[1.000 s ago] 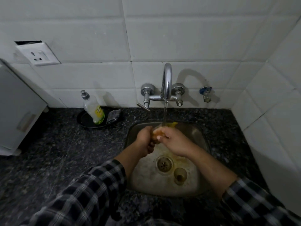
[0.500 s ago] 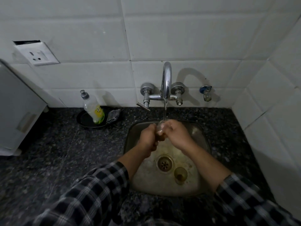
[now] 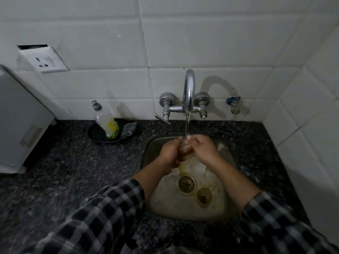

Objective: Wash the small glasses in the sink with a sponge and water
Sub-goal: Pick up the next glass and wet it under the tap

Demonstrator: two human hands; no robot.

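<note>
Left hand (image 3: 169,153) and right hand (image 3: 203,149) both curl round a small glass (image 3: 184,146) under the running tap (image 3: 189,88); wet, it could slip and hit the other glass (image 3: 204,196) nearer in the sink (image 3: 157,202).

Left hand (image 3: 170,153) and right hand (image 3: 203,149) grip glass (image 3: 185,146) under tap (image 3: 189,88) stream over sink (image 3: 165,208); second glass (image 3: 204,196) beside drain (image 3: 186,183).

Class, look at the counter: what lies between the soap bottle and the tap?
In the head view, a grey scrubbing pad, propped on the black dish's rim.
</note>
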